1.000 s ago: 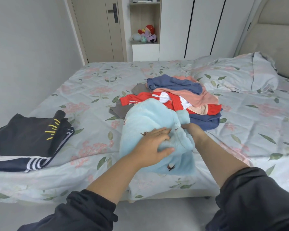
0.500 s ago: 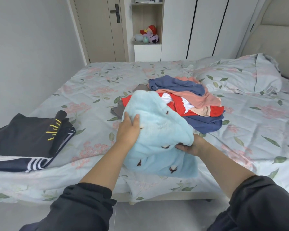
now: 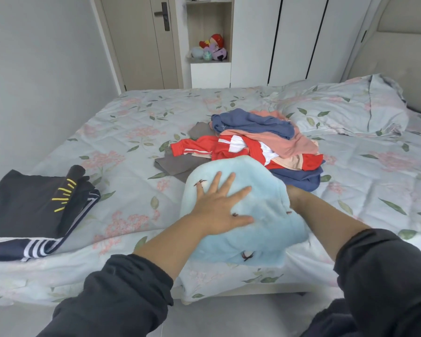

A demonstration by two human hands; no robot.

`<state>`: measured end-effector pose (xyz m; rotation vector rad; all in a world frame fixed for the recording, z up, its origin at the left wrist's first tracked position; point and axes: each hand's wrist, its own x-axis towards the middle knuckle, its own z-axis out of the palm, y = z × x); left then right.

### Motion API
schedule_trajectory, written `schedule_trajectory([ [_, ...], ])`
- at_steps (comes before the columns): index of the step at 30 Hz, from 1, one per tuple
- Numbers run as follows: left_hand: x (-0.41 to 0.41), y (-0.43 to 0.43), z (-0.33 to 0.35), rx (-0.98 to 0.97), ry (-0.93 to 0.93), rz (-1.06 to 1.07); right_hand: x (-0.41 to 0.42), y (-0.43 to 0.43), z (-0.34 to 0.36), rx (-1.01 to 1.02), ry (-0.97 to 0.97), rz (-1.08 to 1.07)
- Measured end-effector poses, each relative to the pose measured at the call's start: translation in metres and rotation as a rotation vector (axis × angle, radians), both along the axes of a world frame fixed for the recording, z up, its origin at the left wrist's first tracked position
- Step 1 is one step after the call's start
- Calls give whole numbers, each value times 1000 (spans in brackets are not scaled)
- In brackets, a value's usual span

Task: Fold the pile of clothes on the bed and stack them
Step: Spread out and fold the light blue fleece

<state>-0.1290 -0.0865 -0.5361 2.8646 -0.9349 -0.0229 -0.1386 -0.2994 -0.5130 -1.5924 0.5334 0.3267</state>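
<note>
The light blue fleece garment lies at the near edge of the bed, just in front of the unfolded pile. The left hand presses flat on it, fingers straight and spread. The right hand is tucked behind the garment's right edge, so I cannot tell its grip. This looks like smoothing mid-fold. The next move probably calls for another fold, then a carry left onto the folded dark clothes.
</note>
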Motion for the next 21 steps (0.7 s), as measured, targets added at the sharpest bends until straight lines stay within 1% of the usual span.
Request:
schedule_trajectory([
  [1, -1, -6, -3, 45, -20, -9, -3, -3, 1, 118, -9, 11],
  [3, 0, -17, -8, 121, -46, -6, -4, -19, -4, 321, -19, -143],
  [5, 2, -25, -10, 178, -58, 9, -2, -27, -12, 384, -19, -167],
  [7, 1, -31, -11, 207, -66, 12, -5, -20, -13, 305, -16, -125],
  [8, 0, -33, -12, 210, -71, 10, -4, -15, -16, 208, -6, -119],
  [9, -1, -34, -11, 208, -75, 9, -4, -7, -17, 83, 14, -156],
  [11, -1, -31, -7, 184, -64, 21, -3, 10, -23, -195, -16, -259],
  [13, 0, -23, -2, 126, -39, 40, 1, 26, -26, -368, -66, -300],
  [15, 0, -10, 2, 7, -14, 57, 7, 39, -26, -430, -69, -296],
  [17, 2, 6, 6, -233, 58, 99, 15, 51, -22, -391, -128, -318],
  [18, 4, 14, 10, -382, 107, 128, 21, 57, -19, -326, -187, -350],
  [20, 12, 32, 21, -645, 213, 187, 29, 72, -12, -107, -288, -384],
  [21, 16, 40, 25, -703, 252, 208, 32, 78, -10, 16, -307, -386],
])
